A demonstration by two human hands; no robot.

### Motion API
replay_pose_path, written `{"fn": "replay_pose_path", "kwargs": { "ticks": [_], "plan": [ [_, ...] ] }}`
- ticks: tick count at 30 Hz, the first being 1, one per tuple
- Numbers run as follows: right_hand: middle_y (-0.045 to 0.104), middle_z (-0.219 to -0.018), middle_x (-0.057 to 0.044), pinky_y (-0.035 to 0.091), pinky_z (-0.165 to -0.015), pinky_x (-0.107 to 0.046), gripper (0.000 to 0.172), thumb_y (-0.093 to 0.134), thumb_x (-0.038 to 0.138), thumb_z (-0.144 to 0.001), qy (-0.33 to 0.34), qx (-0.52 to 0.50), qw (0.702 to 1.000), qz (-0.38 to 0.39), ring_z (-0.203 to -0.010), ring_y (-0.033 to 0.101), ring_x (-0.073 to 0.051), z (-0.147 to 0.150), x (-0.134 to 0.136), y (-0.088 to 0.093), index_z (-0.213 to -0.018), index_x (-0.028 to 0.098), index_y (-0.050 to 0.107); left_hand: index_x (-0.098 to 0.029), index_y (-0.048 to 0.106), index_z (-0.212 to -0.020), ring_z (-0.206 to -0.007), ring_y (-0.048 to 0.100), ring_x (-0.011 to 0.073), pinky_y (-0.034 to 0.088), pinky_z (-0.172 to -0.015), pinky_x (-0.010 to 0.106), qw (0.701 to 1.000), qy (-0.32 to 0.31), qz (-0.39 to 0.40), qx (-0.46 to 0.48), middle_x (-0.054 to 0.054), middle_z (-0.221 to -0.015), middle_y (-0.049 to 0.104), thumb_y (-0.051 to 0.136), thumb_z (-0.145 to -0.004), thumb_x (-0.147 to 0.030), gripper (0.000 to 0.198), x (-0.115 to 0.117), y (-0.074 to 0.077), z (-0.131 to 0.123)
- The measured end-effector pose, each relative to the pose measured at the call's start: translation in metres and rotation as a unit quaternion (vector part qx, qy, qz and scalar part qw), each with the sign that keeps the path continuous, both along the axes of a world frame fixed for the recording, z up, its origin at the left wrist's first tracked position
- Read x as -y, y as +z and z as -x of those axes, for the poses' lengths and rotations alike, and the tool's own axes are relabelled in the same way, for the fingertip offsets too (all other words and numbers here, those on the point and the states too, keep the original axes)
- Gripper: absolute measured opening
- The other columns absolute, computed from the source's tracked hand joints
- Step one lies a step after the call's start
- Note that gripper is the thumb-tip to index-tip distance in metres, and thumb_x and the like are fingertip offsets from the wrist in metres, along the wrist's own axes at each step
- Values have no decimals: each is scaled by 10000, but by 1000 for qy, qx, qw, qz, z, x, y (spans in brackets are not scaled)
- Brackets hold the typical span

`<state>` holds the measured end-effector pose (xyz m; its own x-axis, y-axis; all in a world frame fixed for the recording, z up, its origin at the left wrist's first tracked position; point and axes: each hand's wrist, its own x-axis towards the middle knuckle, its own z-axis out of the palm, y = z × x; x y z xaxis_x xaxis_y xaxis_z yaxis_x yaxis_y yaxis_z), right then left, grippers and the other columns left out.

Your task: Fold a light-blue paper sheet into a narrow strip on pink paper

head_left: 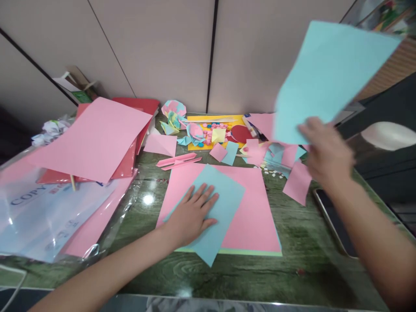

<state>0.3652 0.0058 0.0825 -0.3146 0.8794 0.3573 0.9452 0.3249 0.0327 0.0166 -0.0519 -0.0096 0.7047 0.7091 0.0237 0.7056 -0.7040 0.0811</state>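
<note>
Right grip (327, 152), blurred, partly hides raised blue sheet (334, 78).

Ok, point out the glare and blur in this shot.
In the head view, a bright glare spot on the green tabletop; also in the head view, shiny highlights along the plastic packaging; again in the head view, the right hand, gripping a raised blue sheet, is blurred, while the left hand looks sharper.

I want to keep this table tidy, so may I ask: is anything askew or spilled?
Yes: small white scraps lie scattered loose on the table. The blue sheet under the left hand sits askew on the pink sheet, one corner past its near edge.
</note>
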Motion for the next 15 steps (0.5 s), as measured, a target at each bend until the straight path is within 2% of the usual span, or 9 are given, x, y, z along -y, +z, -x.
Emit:
{"fn": "replay_pose_path", "kwargs": {
  "ticks": [2, 3, 4, 6, 8, 10, 13, 15],
  "plan": [
    [410, -1406, -133, 227, -1068, -527, 429, 212, 181, -955, 10, 9, 999, 35, -1325, 320, -281, 8, -37, -36, -1306, 139, 456, -200, 305, -1411, -1379, 218, 281, 240, -1079, 500, 999, 46, 6, -3, 94, -1489, 288, 314, -901, -549, 619, 1, 1, -14],
    [444, -1386, -141, 229, -1062, -543, 439, 223, 164, -941, 27, 20, 997, 73, -1315, 342, -283, 10, -48, -52, -1312, 133, 456, -185, 316, -1407, -1372, 234, 294, 260, -1067, 508, 998, 66, 10, 0, 110, -1485, 291, 320, -898, -552, 628, 1, 2, -19],
    [471, -1368, -131, 242, -1037, -595, 425, 282, 172, -927, 34, 26, 995, 94, -1306, 358, -299, 10, -53, -65, -1313, 159, 458, -168, 321, -1405, -1363, 253, 304, 288, -1051, 508, 996, 82, 17, 5, 125, -1483, 291, 323, -900, -545, 630, 0, 5, -22],
    [415, -1409, -143, 239, -992, -675, 458, 348, 207, -902, 32, 30, 991, 123, -1324, 314, -339, 10, -45, -78, -1355, 159, 400, -138, 317, -1404, -1341, 295, 306, 347, -1017, 486, 994, 97, 36, 21, 147, -1487, 270, 317, -918, -503, 608, -3, 11, -19],
    [308, -1470, -138, 182, -1045, -645, 508, 366, 237, -899, 5, 3, 992, 130, -1358, 252, -307, 11, -22, -76, -1398, 153, 323, -132, 300, -1409, -1311, 347, 279, 366, -1017, 455, 994, 90, 53, 44, 140, -1498, 248, 313, -942, -409, 544, -10, 17, -3],
    [320, -1470, -109, 160, -1100, -567, 531, 403, 295, -904, 12, -38, 993, 114, -1355, 279, -259, 20, 11, -65, -1412, 181, 297, -155, 325, -1397, -1314, 344, 228, 330, -1063, 419, 995, 55, 61, 62, 98, -1486, 297, 324, -946, -295, 472, -19, 21, 20],
    [387, -1440, -55, 247, -1114, -467, 552, 449, 294, -897, 112, -74, 983, 121, -1335, 328, -208, 47, 64, -52, -1419, 236, 280, -217, 394, -1359, -1379, 225, 203, 260, -1112, 417, 996, -17, 80, 46, 31, -1491, 299, 372, -926, -243, 435, -27, 21, 51],
    [378, -1445, -56, 251, -1113, -474, 600, 486, 299, -883, 188, -49, 970, 149, -1362, 268, -217, 70, 93, -52, -1432, 227, 254, -236, 356, -1381, -1396, 177, 202, 202, -1134, 436, 994, -49, 93, 26, 16, -1496, 285, 396, -923, -293, 463, -27, 19, 61]
  ]
}}
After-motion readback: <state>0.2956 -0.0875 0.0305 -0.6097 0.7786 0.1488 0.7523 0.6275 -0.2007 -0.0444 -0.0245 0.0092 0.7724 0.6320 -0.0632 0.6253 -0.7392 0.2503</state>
